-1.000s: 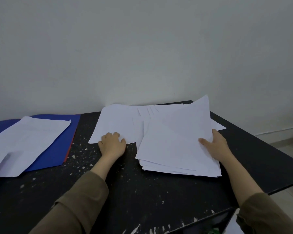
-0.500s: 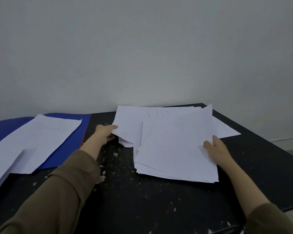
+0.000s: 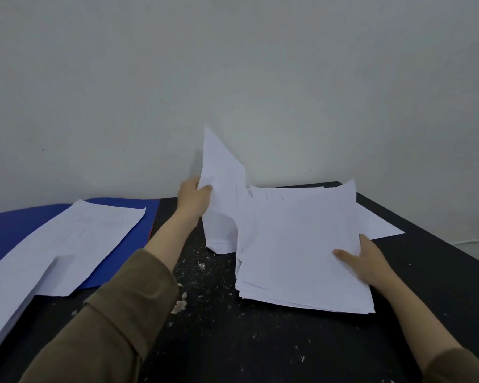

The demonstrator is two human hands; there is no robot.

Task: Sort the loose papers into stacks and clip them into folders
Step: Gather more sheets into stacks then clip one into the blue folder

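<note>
My left hand grips the edge of some white sheets and holds them raised and bent, their top corner pointing up against the wall. To the right a loose pile of white papers lies fanned on the black table. My right hand clasps that pile's right edge, thumb on top. At the left lies a blue folder with a stack of white sheets on it.
A grey wall stands right behind the table. White flecks and a small paper scrap dot the tabletop between my arms. The table's right edge runs diagonally, with floor beyond it.
My left hand took hold of the sheets at the pile's left side and lifted them upright. My right hand stayed on the pile's right edge.
</note>
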